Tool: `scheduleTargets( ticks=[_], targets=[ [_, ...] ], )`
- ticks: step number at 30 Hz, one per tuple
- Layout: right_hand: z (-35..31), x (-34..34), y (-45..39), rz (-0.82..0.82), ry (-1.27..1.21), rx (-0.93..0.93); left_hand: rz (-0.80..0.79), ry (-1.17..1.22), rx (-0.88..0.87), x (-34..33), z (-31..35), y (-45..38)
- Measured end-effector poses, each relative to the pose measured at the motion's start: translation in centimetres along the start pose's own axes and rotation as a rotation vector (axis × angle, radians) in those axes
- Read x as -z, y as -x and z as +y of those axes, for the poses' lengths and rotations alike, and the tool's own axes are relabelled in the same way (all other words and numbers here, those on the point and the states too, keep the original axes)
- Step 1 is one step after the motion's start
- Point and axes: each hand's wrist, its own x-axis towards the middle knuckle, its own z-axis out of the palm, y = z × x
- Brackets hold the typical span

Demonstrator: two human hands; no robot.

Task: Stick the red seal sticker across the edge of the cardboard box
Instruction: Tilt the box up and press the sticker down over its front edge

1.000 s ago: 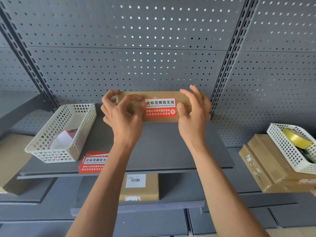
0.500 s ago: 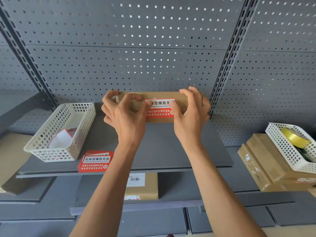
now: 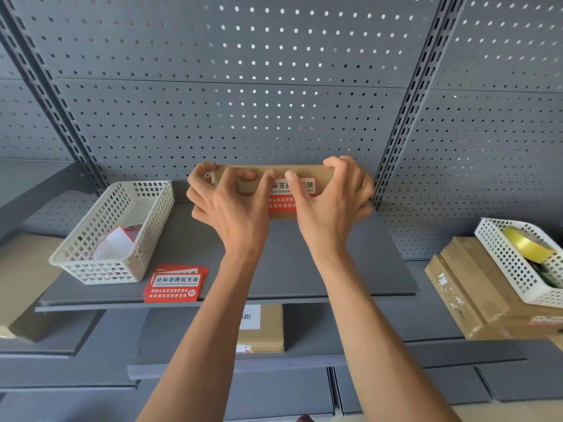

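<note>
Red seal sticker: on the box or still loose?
On. The red seal sticker lies flat across the brown cardboard box edge, both thumbs pressing it.

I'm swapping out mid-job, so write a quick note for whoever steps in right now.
Left hand: steadying the cardboard box at its left end.
Right hand: thumb pressing on the red seal sticker.
Box stands at the back of the grey shelf; spare stickers lie at the shelf's front.
Done: sticker is on the box.
Left: smooth it flat, check it crosses the edge.
</note>
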Motion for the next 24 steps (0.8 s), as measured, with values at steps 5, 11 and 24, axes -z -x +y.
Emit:
scheduleTargets(
  ticks=[5,11,24],
  targets=[
    [0.4,-0.4,-0.1,0.012,0.004,0.009,0.001,-0.012,-0.007,-0.2,-0.3,-0.2],
    [1.4,0.5,-0.7,-0.004,-0.067,0.046,-0.062,-0.002,-0.031,0.4,-0.6,-0.4],
    [3.9,2.3,-1.4,-0.246,-0.099,0.196,-0.215,-0.012,-0.153,2.2,-1.8,-0.9]
  ],
)
